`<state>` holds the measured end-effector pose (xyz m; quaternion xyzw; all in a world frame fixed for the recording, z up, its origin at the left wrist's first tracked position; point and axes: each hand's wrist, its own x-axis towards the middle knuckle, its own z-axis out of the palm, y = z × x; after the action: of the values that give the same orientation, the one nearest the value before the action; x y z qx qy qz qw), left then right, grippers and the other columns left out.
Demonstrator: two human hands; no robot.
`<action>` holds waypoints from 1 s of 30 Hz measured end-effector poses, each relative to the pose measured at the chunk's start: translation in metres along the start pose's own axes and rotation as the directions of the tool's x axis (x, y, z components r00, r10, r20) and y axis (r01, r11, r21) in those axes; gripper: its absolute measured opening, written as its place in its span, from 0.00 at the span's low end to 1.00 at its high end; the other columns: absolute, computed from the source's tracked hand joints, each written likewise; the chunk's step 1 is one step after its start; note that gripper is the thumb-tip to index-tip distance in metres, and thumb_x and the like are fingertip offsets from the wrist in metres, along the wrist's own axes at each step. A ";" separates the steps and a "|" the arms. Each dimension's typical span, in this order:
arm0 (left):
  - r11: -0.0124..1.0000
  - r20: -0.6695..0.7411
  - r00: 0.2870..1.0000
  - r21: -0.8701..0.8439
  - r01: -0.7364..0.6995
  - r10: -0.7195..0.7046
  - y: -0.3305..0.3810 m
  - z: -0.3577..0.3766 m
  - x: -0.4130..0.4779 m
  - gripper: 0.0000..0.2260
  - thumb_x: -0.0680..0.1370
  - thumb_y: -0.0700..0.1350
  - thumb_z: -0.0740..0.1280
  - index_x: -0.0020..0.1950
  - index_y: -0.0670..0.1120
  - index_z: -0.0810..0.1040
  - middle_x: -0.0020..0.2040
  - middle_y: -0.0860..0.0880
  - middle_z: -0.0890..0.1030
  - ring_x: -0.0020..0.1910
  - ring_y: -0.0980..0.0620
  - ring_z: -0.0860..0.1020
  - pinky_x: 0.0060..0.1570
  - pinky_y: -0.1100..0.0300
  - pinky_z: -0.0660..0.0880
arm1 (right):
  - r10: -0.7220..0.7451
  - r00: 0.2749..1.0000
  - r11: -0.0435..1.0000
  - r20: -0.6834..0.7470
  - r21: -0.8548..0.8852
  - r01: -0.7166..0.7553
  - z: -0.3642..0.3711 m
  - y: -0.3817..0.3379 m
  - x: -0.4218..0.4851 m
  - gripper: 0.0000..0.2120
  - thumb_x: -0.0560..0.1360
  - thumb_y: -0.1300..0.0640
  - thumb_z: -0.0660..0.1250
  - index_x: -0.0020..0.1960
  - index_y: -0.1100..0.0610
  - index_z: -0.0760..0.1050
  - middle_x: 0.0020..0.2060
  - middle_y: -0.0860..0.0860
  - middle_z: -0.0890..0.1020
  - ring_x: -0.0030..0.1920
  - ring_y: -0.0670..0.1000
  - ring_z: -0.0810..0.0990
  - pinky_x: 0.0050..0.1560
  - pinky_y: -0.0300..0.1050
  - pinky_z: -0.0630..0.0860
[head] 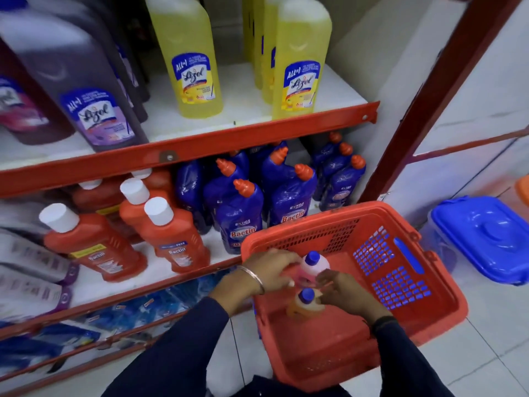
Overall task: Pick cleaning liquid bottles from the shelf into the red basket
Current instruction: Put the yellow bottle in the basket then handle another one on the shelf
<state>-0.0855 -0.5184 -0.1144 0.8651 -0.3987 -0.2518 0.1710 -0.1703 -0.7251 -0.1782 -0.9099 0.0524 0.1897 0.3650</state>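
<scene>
The red basket (400, 333) sits on the floor in front of the shelf, lower right. Inside it stand two small bottles with blue caps: a pink and white one (313, 266) farther in and an orange one (305, 306) nearer me. My left hand (269, 272), with a metal bangle on the wrist, grips the pink bottle from the left. My right hand (347, 296) rests against the orange bottle's right side, fingers curled around it. Both hands are inside the basket.
The red-framed shelf (229, 138) holds yellow bottles (189, 61) and purple bottles (86, 90) on top, and orange bottles (174, 239) and blue bottles with orange caps (240, 222) on the lower level. A blue-lidded container (483, 236) stands on the tiled floor at right.
</scene>
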 end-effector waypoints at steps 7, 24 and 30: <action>0.986 -0.754 0.651 0.159 0.043 0.093 -0.020 -0.120 -0.048 0.28 0.74 0.60 0.57 0.69 0.47 0.69 0.67 0.46 0.75 0.65 0.48 0.73 0.63 0.56 0.67 | -0.201 0.861 0.847 -0.468 0.357 0.393 -0.090 -0.118 -0.008 0.13 0.70 0.65 0.72 0.51 0.54 0.77 0.41 0.48 0.86 0.43 0.44 0.83 0.45 0.35 0.78; 0.764 -0.861 0.502 0.268 0.587 -0.084 -0.103 -0.156 -0.040 0.32 0.75 0.61 0.52 0.74 0.47 0.58 0.75 0.44 0.61 0.73 0.41 0.55 0.70 0.49 0.43 | -0.119 0.346 0.937 -0.931 0.009 0.348 -0.177 -0.259 0.131 0.53 0.61 0.44 0.77 0.73 0.59 0.48 0.69 0.59 0.65 0.65 0.63 0.69 0.61 0.58 0.71; 0.771 -0.845 0.523 0.259 0.581 -0.110 -0.105 -0.157 -0.040 0.31 0.78 0.63 0.43 0.75 0.47 0.57 0.75 0.45 0.60 0.73 0.42 0.56 0.70 0.48 0.44 | -0.156 0.175 0.946 -0.972 -0.096 0.310 -0.176 -0.268 0.122 0.50 0.59 0.44 0.78 0.70 0.58 0.55 0.64 0.58 0.72 0.60 0.61 0.73 0.52 0.58 0.75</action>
<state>0.0455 -0.4073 -0.0264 0.9586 -0.1428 0.2437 0.0353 0.0587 -0.6446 0.0641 -0.7990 0.1409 -0.4818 0.3310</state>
